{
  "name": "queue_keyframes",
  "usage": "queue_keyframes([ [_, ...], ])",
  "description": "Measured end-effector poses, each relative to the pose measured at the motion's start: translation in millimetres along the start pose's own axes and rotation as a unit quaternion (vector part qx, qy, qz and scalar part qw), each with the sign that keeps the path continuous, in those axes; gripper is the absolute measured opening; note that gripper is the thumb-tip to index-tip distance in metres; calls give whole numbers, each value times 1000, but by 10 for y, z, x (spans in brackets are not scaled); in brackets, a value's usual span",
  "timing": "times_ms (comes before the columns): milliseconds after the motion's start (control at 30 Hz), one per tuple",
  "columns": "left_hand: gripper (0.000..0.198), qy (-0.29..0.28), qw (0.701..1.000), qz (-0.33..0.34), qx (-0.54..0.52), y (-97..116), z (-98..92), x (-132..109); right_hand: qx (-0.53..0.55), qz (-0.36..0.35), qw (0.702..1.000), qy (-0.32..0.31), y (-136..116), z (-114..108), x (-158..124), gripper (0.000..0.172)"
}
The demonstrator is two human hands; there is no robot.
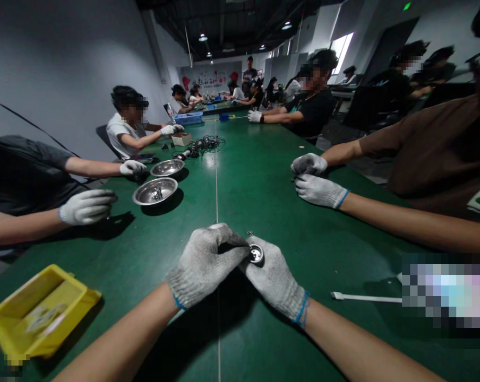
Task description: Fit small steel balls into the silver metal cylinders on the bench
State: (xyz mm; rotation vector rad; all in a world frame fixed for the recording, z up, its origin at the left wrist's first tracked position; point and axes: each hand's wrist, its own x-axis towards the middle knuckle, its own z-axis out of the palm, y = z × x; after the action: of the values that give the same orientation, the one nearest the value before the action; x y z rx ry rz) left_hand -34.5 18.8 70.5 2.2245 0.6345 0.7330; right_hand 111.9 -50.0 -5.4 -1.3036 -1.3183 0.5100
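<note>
Both my hands wear grey-white knitted gloves with blue cuff edging and meet above the green table. My right hand (274, 276) is closed around a small round metal-rimmed part (256, 254), its open face turned up, with a dark and bright inside too small to make out. From the left, my left hand (208, 262) reaches over with thumb and fingers pinched together, tips at the rim of that part. Whatever lies between those fingertips is hidden. Just beyond my hands, tiny ring-like pieces (250, 233) lie on the table.
On the green table (256, 185) are a yellow bin (78, 284) with pale pieces, two steel bowls (144, 199), a tangle of black cables (208, 143) and a white cable (367, 298). Co-workers' gloved hands (322, 191) work at right and others (86, 207) at left.
</note>
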Motion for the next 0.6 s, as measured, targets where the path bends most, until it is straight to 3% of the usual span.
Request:
queue_keyframes([
  [133, 15, -68, 997, 33, 13, -10, -44, 8, -5, -19, 998, -51, -27, -9, -32, 14],
  [400, 14, -59, 998, -2, 22, 22, 31, -3, 8, -20, 997, -71, -55, -21, -39, 14],
  [600, 16, -60, 996, 10, 63, 78, 46, -34, -2, -36, 997, -67, -47, 0, -58, 14],
])
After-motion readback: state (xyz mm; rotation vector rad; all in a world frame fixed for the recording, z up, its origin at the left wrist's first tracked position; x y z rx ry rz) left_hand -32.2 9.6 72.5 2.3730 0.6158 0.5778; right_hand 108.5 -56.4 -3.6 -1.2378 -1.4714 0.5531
